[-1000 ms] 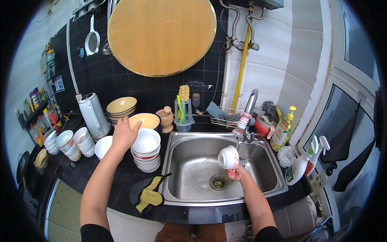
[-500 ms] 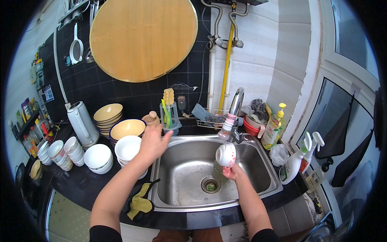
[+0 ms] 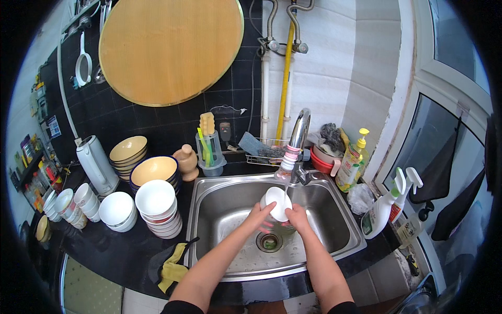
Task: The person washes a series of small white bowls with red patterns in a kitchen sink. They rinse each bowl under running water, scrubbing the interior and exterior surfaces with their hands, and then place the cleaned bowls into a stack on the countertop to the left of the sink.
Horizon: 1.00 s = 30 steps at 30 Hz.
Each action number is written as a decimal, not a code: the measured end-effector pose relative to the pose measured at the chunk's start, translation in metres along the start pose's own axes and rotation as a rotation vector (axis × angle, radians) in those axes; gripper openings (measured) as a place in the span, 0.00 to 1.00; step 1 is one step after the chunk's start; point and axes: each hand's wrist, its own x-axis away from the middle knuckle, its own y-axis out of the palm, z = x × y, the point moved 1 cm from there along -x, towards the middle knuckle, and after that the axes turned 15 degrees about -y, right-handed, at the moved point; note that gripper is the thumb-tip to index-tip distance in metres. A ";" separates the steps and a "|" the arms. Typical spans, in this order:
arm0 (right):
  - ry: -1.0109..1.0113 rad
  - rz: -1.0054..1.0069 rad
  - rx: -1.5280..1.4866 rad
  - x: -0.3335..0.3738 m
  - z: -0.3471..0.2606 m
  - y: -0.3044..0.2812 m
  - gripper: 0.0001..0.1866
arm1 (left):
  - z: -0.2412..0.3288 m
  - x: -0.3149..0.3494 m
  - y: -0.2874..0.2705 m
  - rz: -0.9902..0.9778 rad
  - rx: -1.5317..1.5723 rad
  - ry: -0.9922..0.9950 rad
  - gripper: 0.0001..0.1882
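Note:
Over the sink (image 3: 225,267), a small white bowl (image 3: 282,204) is tilted on its side under the faucet (image 3: 301,128). A thin stream of water seems to run from the spout into it. My left hand (image 3: 257,217) grips the bowl's left side, with the thumb near its rim. On the opposite side, my right hand (image 3: 298,217) holds the lower right edge. The fingers behind the bowl are partly hidden. Below the hands lies the round drain (image 3: 269,242), with some green scraps in it.
Left of the sink stand stacked white bowls (image 3: 156,199), more white bowls (image 3: 117,209), yellow bowls (image 3: 154,171) and a kettle (image 3: 98,165). A yellow-and-black cloth (image 3: 172,267) lies at the counter's front. To the right are a soap bottle (image 3: 353,165) and spray bottles (image 3: 384,209).
My left hand has moved right, from above the stacked bowls into the sink, and now grips the bowl too. The bowl has turned and sits slightly further left. The whole view has shifted a little.

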 end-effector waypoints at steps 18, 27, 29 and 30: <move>-0.018 -0.169 0.277 0.006 -0.003 -0.003 0.26 | -0.058 -0.045 0.005 -0.092 0.413 0.064 0.30; 0.095 -0.230 0.213 0.011 -0.011 0.019 0.19 | -0.060 -0.042 0.021 0.142 0.237 0.531 0.34; 0.091 -0.246 0.218 0.003 0.007 0.011 0.19 | -0.061 -0.044 0.022 0.169 0.238 0.553 0.33; 0.049 -0.201 0.282 0.004 0.003 0.010 0.19 | -0.063 -0.047 0.021 0.207 0.194 0.590 0.33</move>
